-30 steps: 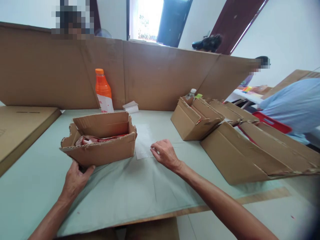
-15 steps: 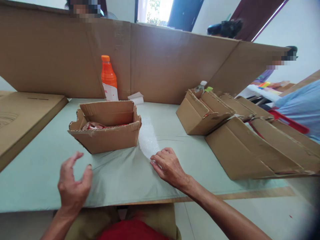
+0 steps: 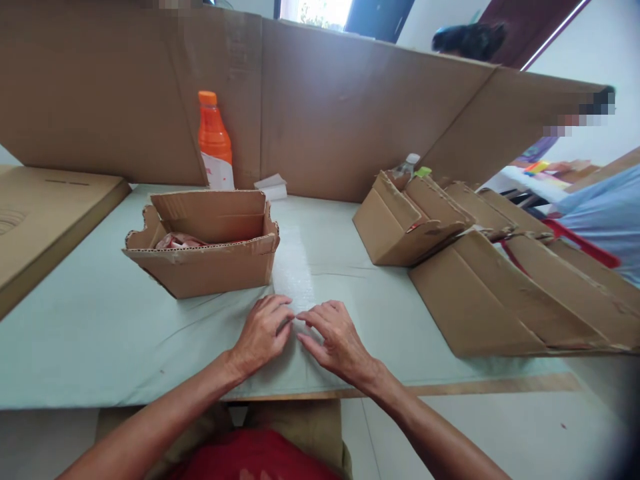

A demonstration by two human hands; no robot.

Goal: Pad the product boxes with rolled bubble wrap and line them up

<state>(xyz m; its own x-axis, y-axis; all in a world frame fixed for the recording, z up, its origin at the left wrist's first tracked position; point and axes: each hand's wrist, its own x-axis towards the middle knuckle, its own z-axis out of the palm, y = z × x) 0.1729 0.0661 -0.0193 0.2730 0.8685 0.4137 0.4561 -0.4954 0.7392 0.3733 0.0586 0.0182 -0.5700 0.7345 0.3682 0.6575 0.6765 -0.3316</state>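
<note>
Both hands met at a thin clear sheet

We saw a clear plastic sheet (image 3: 295, 267) lying on the cloth-covered table (image 3: 90, 333), at twelve o'clock from the paired hands, with an open carton (image 3: 220, 267) just beside it at ten o'clock. We judged the sheet very light and limp, likely to cling to the cloth and slide easily. It looked too floppy to be pushed from one end; we would have taken its near edge at two separate points, pinching gently between thumb and forefinger, since thin film may crease or tear. Its near edge was hard to make out against the cloth.

We found the left hand (image 3: 261, 331) just short of the sheet, back upward, fingers bent and thumb close below the forefinger. We could not tell whether any film sat between them. The right hand (image 3: 336, 337) mirrored it: thumb and forefinger stood apart with a visible gap, the other fingers curled; whether the tips held an edge, we could not tell either. The forefingers nearly met. The left forearm ran back towards eight o'clock, the right between four and five, both wrists low over the table.
</note>
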